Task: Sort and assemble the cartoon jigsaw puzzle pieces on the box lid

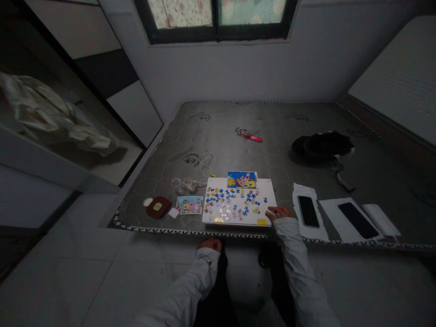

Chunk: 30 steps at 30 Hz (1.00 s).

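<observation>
Loose jigsaw puzzle pieces (235,211), many of them blue, lie spread over a white board (245,221) near the front edge of the mattress. At the board's right front side is my right hand (281,212), its thumb and index finger closed together over the surface. Whatever is between those fingertips is too small to make out. My left hand (209,245) rests on my left knee, below the mattress edge, with its fingers curled in. A blue cartoon picture card (242,180) lies across the board's far edge. Another colourful cartoon picture (189,205) lies left of the board.
Left of the board are a brown case (158,207), a small white square (174,212) and a cable (205,168). To the right lie two phones (308,211) on white sheets and a white device (380,219). Farther back are a red packet (250,136) and a black bag (323,146).
</observation>
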Tool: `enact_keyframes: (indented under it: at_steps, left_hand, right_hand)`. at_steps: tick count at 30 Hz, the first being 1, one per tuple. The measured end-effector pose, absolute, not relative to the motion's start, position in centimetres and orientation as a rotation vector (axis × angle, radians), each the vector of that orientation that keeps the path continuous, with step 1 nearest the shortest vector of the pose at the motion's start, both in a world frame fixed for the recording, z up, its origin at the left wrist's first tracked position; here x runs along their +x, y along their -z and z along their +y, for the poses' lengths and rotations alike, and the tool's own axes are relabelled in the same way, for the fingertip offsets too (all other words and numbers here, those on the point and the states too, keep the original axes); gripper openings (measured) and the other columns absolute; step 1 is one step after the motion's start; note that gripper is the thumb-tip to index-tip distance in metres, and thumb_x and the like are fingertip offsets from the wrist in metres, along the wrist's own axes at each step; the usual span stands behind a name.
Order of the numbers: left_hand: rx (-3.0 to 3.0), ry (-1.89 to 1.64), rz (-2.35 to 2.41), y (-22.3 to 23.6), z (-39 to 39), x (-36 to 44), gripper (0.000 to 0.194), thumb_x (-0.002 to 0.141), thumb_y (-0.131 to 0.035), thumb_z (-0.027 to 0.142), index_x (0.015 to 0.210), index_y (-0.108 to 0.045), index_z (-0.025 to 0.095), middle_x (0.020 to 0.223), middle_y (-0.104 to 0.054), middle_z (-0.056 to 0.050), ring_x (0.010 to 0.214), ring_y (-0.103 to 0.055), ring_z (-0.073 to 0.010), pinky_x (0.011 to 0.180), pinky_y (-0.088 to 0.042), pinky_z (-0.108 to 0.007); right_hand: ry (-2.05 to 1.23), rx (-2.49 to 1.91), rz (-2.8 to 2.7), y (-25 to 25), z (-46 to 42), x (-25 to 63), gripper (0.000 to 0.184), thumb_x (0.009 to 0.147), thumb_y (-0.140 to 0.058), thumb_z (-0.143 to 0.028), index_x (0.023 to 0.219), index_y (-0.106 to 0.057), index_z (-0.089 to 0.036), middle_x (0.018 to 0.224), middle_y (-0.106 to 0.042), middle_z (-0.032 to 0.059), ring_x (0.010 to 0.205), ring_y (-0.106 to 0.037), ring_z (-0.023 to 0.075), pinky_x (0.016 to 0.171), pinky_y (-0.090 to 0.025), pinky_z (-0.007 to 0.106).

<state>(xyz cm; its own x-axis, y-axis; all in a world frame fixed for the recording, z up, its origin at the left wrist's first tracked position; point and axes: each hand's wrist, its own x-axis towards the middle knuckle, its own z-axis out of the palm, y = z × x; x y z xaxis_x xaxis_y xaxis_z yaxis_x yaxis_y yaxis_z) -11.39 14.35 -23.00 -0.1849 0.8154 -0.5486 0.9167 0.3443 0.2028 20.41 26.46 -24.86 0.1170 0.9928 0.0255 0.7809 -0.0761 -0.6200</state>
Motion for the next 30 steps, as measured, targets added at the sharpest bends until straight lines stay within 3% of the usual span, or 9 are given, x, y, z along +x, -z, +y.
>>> enact_keyframes:
  at_steps: [8, 17, 22, 30]
  left_hand:
    - [1.517, 0.214, 2.057, 22.8, 14.3, -11.5, 0.032, 0.102, -0.048, 0.027, 0.093, -0.079, 0.023, 0.115, -0.081, -0.005, 0.106, -0.072, -0.022, 0.08, -0.049, -0.027]
    - [1.523, 0.212, 2.082, 23.4, 14.2, -11.4, 0.033, 0.102, -0.05, 0.026, 0.093, -0.082, 0.024, 0.114, -0.081, -0.005, 0.107, -0.073, -0.0235, 0.082, -0.05, -0.028]
    - [1.516, 0.217, 2.088, 23.8, 14.1, -11.5, 0.033, 0.103, -0.05, 0.028, 0.094, -0.082, 0.025, 0.114, -0.081, -0.005, 0.105, -0.074, -0.0235, 0.081, -0.05, -0.028]
    - [1.478, 0.226, 2.101, 24.5, 14.4, -11.6, 0.03, 0.101, -0.052, 0.029, 0.092, -0.08, 0.021, 0.109, -0.081, -0.006, 0.098, -0.073, -0.0226, 0.074, -0.049, -0.026]
  right_hand:
    - [-0.649, -1.857, -1.753, 24.8, 26.0, 20.8, 0.024, 0.076, -0.07, -0.043, 0.093, -0.081, -0.029, 0.095, -0.072, 0.0045, 0.089, -0.067, 0.0217, 0.082, -0.052, 0.034]
    - [-0.734, -1.823, -1.701, 24.7, 26.2, 20.3, 0.021, 0.072, -0.069, -0.044, 0.083, -0.073, -0.027, 0.092, -0.077, 0.0035, 0.086, -0.07, 0.0218, 0.08, -0.052, 0.034]
    - [-0.808, -1.85, -1.627, 25.2, 26.0, 19.8, 0.029, 0.077, -0.066, -0.052, 0.088, -0.077, -0.028, 0.088, -0.079, 0.0032, 0.081, -0.07, 0.0219, 0.077, -0.053, 0.034]
    - [-0.922, -1.85, -1.562, 25.2, 26.6, 18.2, 0.033, 0.073, -0.065, -0.052, 0.088, -0.081, -0.027, 0.088, -0.08, 0.004, 0.082, -0.072, 0.0233, 0.075, -0.055, 0.034]
